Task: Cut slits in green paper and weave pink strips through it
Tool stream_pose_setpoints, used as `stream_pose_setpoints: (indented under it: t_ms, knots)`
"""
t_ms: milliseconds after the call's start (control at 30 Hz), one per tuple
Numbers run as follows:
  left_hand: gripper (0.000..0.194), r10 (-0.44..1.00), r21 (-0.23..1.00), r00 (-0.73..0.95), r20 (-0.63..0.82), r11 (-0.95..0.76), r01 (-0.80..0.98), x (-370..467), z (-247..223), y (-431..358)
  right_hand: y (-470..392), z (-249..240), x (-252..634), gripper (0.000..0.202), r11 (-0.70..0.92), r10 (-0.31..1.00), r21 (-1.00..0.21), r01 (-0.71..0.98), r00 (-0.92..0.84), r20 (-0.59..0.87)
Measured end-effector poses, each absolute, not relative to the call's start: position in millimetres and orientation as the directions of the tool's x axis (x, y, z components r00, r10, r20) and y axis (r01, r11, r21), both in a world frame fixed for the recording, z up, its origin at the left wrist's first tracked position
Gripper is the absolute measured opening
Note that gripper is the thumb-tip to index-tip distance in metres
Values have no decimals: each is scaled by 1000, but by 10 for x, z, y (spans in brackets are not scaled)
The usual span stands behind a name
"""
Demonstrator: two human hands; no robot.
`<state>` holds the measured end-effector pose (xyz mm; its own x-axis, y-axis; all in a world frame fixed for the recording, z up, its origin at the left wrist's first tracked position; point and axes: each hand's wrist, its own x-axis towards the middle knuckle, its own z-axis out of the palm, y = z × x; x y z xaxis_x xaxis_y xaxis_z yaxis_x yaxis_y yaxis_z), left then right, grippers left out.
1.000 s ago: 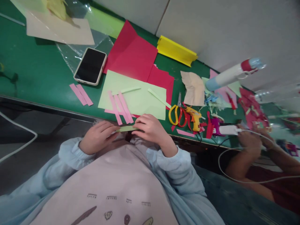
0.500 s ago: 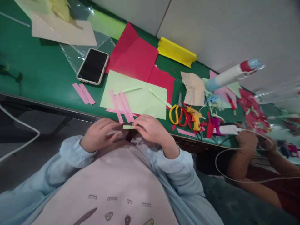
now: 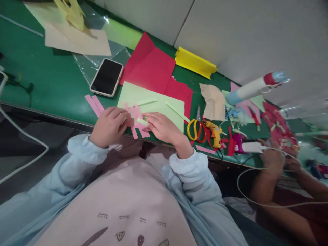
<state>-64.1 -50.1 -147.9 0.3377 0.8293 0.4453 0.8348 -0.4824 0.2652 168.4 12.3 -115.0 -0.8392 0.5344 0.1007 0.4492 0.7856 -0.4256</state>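
My right hand (image 3: pixel 161 127) pinches a short light green strip (image 3: pixel 142 121) over several pink strips (image 3: pixel 135 112), some of them crossing each other. My left hand (image 3: pixel 109 126) rests at the left side of these strips, its fingers curled; what its fingertips hold, if anything, is hidden. Beneath the pink strips lies a light green sheet (image 3: pixel 159 112) with two narrow green strips on it. Two more pink strips (image 3: pixel 94 104) lie left of the sheet, partly behind my left hand.
Behind the sheet are red paper (image 3: pixel 151 68) and a phone (image 3: pixel 107 77). To the right lie scissors (image 3: pixel 196 130), an orange glue gun (image 3: pixel 215 133), beige crepe paper (image 3: pixel 212 102) and a bottle (image 3: pixel 256 87). Another person's hands (image 3: pixel 273 157) are at the far right.
Both hands have moved from the table's front edge up over the pink strips, the right one carrying the green strip. The view has shifted slightly.
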Motion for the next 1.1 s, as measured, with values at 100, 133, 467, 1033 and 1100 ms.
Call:
stream_pose_setpoints:
  t_ms: [100,133,467,1033,1100]
  knots:
    - [29,819,244,400,411,-522,817,-607,-1487,-410,295,-1151,1602,27,798,534,-385,464,-840,96]
    - [31,815,234,418,402,-533,813,-588,-1500,-395,359,-1155,1578,28,802,532,-375,465,-842,95]
    - [39,757,148,536,373,-619,771,-474,-1585,-453,638,-1269,1509,40,782,540,-372,501,-842,1]
    - [34,752,194,484,447,-609,769,-570,-1576,-587,575,-1192,1478,39,776,570,-350,525,-821,32]
    - [33,766,219,447,463,-587,779,-622,-1569,-643,530,-1108,1553,32,784,553,-376,493,-831,64]
